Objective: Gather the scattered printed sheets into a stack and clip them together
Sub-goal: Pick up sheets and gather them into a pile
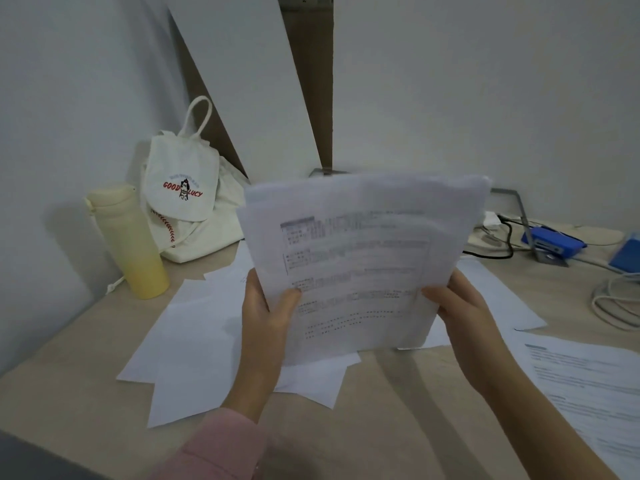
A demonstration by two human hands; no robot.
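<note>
- White printed sheets [360,265], gathered into a loose stack, are held upright above the tabletop [398,410], with the printed side facing the camera and the text blurred.
- On the stack's lower left edge the left hand [266,317] has its grip clamped, thumb across the front.
- On the lower right edge the right hand [460,313] has its grip clamped the same way.
- Under the stack, blank-side sheets [194,341] lie scattered and overlapping on the tabletop; one text-side sheet [588,386] lies to the right.
- At far left, a yellow bottle [130,244] stands just beside a white cloth bag [183,188].
- At far right, a blue device [550,242] lies among cables.
</note>
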